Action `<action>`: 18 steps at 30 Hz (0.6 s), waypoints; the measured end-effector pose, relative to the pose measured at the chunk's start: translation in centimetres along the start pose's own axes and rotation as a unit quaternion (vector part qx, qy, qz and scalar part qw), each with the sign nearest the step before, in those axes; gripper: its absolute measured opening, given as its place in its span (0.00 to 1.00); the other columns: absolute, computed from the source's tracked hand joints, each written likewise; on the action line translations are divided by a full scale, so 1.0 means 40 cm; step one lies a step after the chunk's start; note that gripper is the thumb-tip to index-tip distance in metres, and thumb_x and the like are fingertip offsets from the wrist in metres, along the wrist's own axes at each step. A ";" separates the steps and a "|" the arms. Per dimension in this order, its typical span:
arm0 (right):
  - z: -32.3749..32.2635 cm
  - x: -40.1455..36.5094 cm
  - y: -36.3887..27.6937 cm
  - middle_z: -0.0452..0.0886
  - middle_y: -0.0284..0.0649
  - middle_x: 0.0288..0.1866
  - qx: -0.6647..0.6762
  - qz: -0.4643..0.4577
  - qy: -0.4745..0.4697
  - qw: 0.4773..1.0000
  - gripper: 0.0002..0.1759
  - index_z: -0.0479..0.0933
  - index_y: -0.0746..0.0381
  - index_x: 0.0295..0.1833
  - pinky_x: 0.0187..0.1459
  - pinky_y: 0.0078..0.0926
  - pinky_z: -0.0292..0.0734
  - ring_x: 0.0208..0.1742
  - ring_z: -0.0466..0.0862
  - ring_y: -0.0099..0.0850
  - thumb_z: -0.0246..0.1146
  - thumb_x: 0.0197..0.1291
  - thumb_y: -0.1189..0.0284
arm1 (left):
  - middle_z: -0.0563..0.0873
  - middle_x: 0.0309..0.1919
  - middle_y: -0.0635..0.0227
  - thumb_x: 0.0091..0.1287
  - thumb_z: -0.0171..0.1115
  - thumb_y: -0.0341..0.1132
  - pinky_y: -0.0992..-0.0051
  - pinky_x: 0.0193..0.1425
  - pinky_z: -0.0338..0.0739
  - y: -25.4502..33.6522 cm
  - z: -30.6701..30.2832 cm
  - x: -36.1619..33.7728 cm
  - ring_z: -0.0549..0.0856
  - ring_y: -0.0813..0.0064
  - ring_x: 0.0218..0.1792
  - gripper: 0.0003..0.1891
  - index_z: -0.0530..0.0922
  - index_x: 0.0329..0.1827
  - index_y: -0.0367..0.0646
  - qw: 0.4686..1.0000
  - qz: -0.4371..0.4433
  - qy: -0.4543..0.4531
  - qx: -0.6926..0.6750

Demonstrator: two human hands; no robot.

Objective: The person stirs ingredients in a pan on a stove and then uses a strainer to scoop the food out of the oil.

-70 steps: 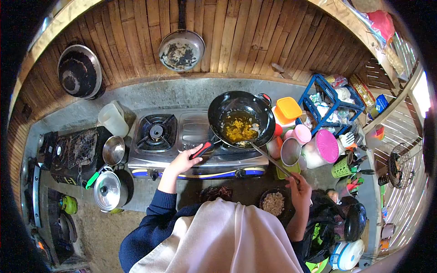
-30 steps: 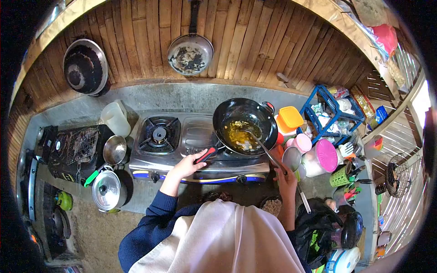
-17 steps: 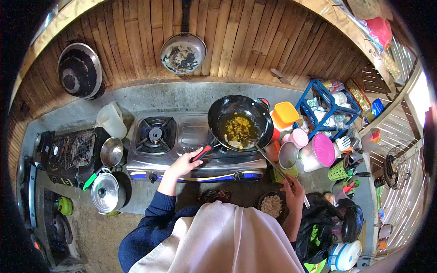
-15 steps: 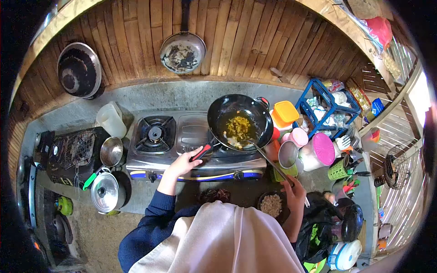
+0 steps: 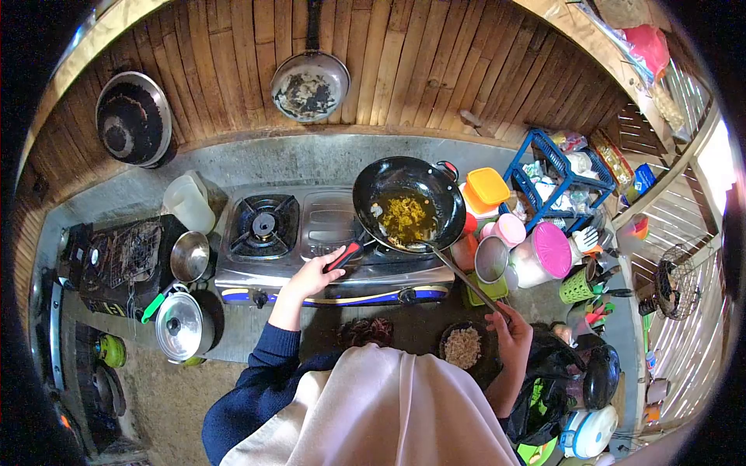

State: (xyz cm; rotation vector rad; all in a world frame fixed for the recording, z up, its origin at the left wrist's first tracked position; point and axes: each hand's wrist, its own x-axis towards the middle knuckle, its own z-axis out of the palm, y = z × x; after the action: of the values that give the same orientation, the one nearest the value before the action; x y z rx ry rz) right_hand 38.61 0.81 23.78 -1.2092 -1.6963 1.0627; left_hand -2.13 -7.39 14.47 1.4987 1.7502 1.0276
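Note:
A black wok (image 5: pixel 447 198) stands on the right side of the gas stove (image 5: pixel 330 217). Yellow chopped food (image 5: pixel 408 220) lies in liquid at its bottom. My left hand (image 5: pixel 315 277) is closed round the wok's red-and-black handle (image 5: pixel 343 255). In my right hand (image 5: pixel 513 334) is the handle of a long spatula (image 5: pixel 474 289), which slants up and left over the wok's near rim. The spatula's working end is hard to make out among the food. Close to my right hand sits a dark bowl of pale, grainy food (image 5: pixel 463 347).
Left of the stove are a lidded pot (image 5: pixel 179 326), a small saucepan (image 5: pixel 189 257) and a white pitcher (image 5: pixel 189 202). Plastic containers, including one with a pink lid (image 5: pixel 552 251), crowd the right side near a blue rack (image 5: pixel 548 175). Pans hang on the bamboo wall.
My right hand has shifted a little to the right with the spatula, and the food in the wok lies slightly differently. My left hand stays on the wok handle.

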 end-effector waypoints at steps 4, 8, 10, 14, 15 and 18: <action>-0.001 -0.001 -0.001 0.84 0.43 0.35 0.026 -0.004 0.004 1.000 0.15 0.75 0.72 0.53 0.35 0.17 0.77 0.31 0.81 0.21 0.60 0.62 0.76 | 0.71 0.64 0.57 0.62 0.63 0.37 0.73 0.65 0.64 -0.004 -0.001 0.001 0.73 0.68 0.63 0.31 0.63 0.69 0.48 1.000 0.005 -0.002 0.005; -0.001 0.009 0.027 0.84 0.44 0.35 0.018 -0.009 0.002 1.000 0.16 0.74 0.73 0.53 0.35 0.17 0.77 0.32 0.82 0.22 0.59 0.62 0.76 | 0.72 0.64 0.57 0.62 0.63 0.37 0.73 0.65 0.63 0.015 -0.006 -0.003 0.73 0.68 0.63 0.31 0.63 0.69 0.49 1.000 -0.010 -0.007 0.000; 0.015 0.017 0.032 0.84 0.43 0.36 0.030 -0.009 -0.002 1.000 0.16 0.74 0.72 0.54 0.35 0.17 0.77 0.31 0.82 0.21 0.60 0.62 0.76 | 0.72 0.63 0.57 0.62 0.63 0.37 0.73 0.65 0.64 0.005 -0.001 -0.001 0.73 0.69 0.62 0.31 0.63 0.69 0.49 1.000 -0.002 -0.001 0.001; 0.055 0.025 0.013 0.84 0.40 0.36 -0.011 0.007 -0.031 0.999 0.18 0.74 0.70 0.56 0.33 0.16 0.76 0.31 0.81 0.20 0.61 0.61 0.75 | 0.73 0.63 0.57 0.63 0.63 0.36 0.74 0.65 0.64 0.008 -0.001 -0.001 0.74 0.71 0.61 0.31 0.63 0.69 0.50 1.000 -0.020 -0.004 -0.016; 0.068 0.029 0.020 0.84 0.40 0.36 -0.010 0.007 -0.032 0.999 0.18 0.74 0.70 0.56 0.33 0.16 0.76 0.31 0.81 0.20 0.61 0.61 0.75 | 0.73 0.63 0.57 0.63 0.63 0.36 0.74 0.65 0.64 0.005 -0.001 -0.001 0.74 0.71 0.61 0.31 0.63 0.69 0.50 1.000 -0.021 -0.004 -0.016; 0.107 0.045 0.028 0.83 0.38 0.34 -0.017 0.016 -0.046 0.999 0.19 0.74 0.68 0.56 0.30 0.17 0.75 0.29 0.80 0.19 0.63 0.60 0.73 | 0.72 0.64 0.57 0.63 0.63 0.36 0.75 0.64 0.64 -0.002 0.002 0.001 0.74 0.73 0.61 0.31 0.63 0.69 0.50 1.000 -0.007 -0.002 -0.010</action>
State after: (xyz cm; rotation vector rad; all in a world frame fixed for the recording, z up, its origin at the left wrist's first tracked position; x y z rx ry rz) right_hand 34.58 1.96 21.50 -1.2304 -1.7764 1.1277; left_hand -2.10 -7.33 14.36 1.4739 1.7412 1.0315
